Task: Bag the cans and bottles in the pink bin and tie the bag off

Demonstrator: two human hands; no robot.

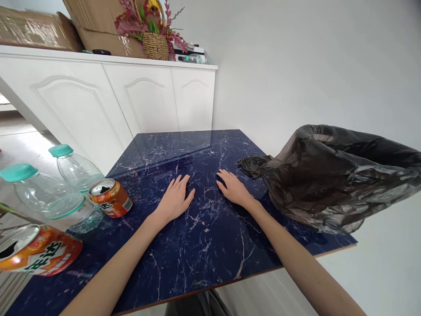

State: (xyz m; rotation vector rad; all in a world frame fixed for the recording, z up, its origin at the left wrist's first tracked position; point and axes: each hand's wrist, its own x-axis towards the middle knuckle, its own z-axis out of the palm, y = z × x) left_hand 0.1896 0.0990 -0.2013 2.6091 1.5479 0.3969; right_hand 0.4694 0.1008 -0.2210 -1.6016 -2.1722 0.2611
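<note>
Two orange cans: opened, standing on the blue table, left side, beside clear bottles
Left hand: palm down on the table, fingers open, near the farther can
Right hand: palm down likewise, fingers open, near the black bag
Bag: table's right side, mouth gaping

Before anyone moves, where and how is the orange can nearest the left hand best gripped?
Probably grip the orange can around its cylindrical middle with the left hand, coming from the right: it stands upright, that side faces the hand, and a clear bottle crowds its left.
</note>
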